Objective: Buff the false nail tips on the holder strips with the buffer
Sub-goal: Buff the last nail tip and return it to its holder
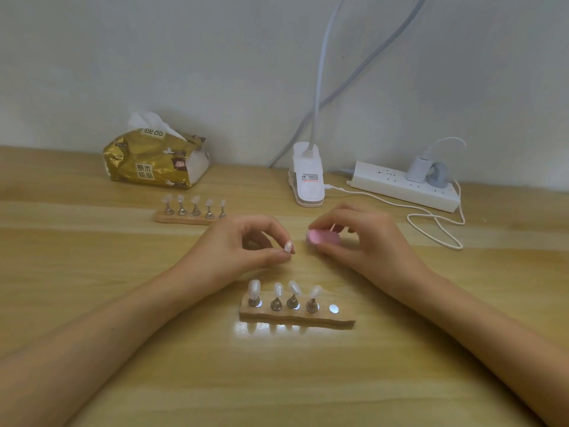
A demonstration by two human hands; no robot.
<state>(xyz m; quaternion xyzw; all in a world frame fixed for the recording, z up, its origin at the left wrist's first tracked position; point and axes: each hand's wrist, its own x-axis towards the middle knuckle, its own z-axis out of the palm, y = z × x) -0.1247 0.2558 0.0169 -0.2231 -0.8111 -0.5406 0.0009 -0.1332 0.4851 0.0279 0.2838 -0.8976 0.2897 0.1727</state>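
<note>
My left hand (246, 245) pinches one white false nail tip (288, 246) on its small stand, lifted above the table between thumb and forefinger. My right hand (360, 238) grips a pink buffer block (323, 237), a short gap to the right of that tip. In front of both hands lies the near wooden holder strip (295, 317) with several nail tips standing on metal stands and one bare round magnet (334, 309) at its right end. A second holder strip (184, 217) with several nail tips lies farther back on the left.
A gold tissue pack (154, 158) sits at the back left. A white clip lamp base (308, 180) stands at the back centre, and a white power strip (403, 186) with a plugged charger lies at the back right. A white cable (437, 223) loops on the wooden table (92, 272).
</note>
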